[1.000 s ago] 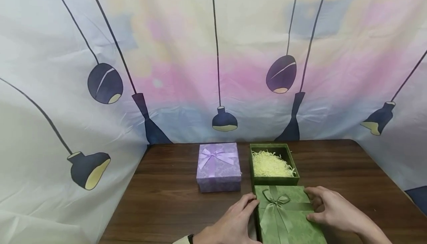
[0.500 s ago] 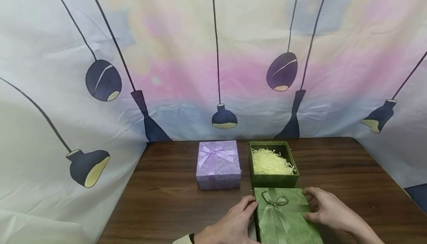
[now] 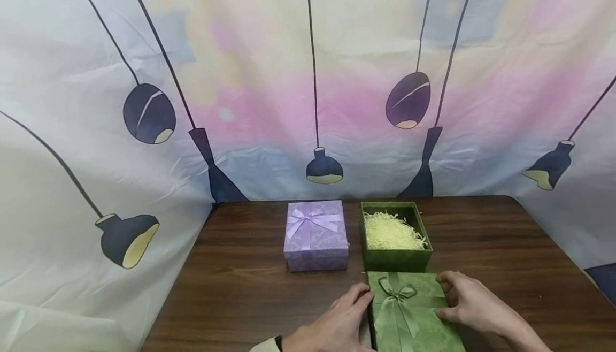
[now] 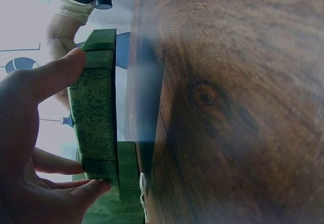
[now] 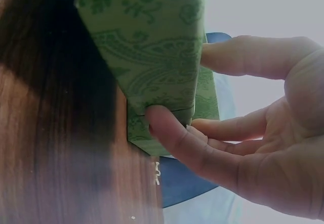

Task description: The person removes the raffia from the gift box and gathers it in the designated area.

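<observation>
At lower right, the left hand point(image 3: 337, 321) and right hand point(image 3: 474, 303) hold a green lid point(image 3: 428, 322), each grip half-spread along its side; a green box point(image 3: 397, 260) sits higher in frame.

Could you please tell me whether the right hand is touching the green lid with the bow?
Touching: the right wrist view shows a fingertip of the right hand set against the green lid's patterned side.

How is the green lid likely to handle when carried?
The green lid looks like stiff board, its edges straight between the left hand and right hand, so it probably won't sag. It is likely light: fingertips hold it above the table. Its ribbon bow looks soft and could squash if pressed.
</observation>
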A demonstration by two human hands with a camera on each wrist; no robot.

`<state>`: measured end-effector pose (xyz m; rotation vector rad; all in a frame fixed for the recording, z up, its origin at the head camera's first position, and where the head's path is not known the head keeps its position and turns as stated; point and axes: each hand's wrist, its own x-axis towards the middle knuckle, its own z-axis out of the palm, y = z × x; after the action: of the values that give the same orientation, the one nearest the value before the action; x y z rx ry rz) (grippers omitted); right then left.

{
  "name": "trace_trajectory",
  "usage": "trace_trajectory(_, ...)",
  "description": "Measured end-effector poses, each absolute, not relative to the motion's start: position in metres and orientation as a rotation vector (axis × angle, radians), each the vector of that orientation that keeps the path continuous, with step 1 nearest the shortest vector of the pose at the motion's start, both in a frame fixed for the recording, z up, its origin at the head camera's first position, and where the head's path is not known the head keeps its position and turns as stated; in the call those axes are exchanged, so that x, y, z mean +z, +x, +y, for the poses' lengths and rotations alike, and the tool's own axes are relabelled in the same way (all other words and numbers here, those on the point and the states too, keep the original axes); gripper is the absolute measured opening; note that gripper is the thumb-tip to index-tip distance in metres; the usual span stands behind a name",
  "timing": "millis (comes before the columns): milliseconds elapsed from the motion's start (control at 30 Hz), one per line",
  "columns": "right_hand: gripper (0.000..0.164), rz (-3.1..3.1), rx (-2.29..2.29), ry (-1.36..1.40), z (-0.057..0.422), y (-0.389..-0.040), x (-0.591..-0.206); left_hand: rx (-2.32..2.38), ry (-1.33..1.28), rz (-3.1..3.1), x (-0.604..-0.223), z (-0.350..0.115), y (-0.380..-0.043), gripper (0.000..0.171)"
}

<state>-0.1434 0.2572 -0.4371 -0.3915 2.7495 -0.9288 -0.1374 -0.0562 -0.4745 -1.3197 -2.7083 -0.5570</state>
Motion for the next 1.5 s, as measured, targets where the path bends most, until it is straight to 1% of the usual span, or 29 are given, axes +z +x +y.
trace_trajectory(333, 0.068, 2.889, -0.813, -0.410, 0.249, -0.147, -0.444, -0.614, -1.283, -2.771, -0.474, -0.057, -0.138, 0.102)
trace_trajectory(567, 0.064, 2.899, -0.786, -0.351, 0.245, -0.144, -0.452, -0.671, -1.267, -2.875, -0.482, -0.056, -0.138, 0.104)
trace_trajectory(600, 0.064, 2.902, -0.789, -0.345, 0.245, -0.143, -0.454, -0.692, -1.277, -2.890, -0.485, -0.056, -0.140, 0.103)
trace_trajectory(733, 0.064, 2.918, -0.818, -0.346, 0.246, -0.137, -0.459, -0.746, -1.336, -2.902, -0.519, -0.057, -0.153, 0.099)
trace_trajectory(833, 0.065, 2.947, -0.822, -0.360, 0.246, -0.135, -0.461, -0.739, -1.347, -2.881, -0.540, -0.057, -0.159, 0.100)
trace_trajectory(967, 0.066, 2.969, -0.804, -0.362, 0.246, -0.135, -0.461, -0.754, -1.328, -2.874, -0.532, -0.056, -0.155, 0.102)
trace_trajectory(1033, 0.067, 2.954, -0.795, -0.342, 0.246, -0.135, -0.461, -0.751, -1.342, -2.851, -0.524, -0.057, -0.151, 0.099)
trace_trajectory(1167, 0.067, 2.866, -0.808, -0.295, 0.245, -0.138, -0.463, -0.711, -1.394, -2.768, -0.509, -0.058, -0.143, 0.089)
trace_trajectory(1267, 0.067, 2.832, -0.819, -0.293, 0.244, -0.140, -0.466, -0.675, -1.415, -2.706, -0.505, -0.059, -0.141, 0.082)
trace_trajectory(1333, 0.067, 2.835, -0.811, -0.309, 0.244, -0.140, -0.468, -0.665, -1.423, -2.674, -0.498, -0.059, -0.138, 0.082)
trace_trajectory(1500, 0.064, 2.825, -0.805, -0.276, 0.246, -0.139, -0.469, -0.630, -1.438, -2.631, -0.499, -0.056, -0.137, 0.079)
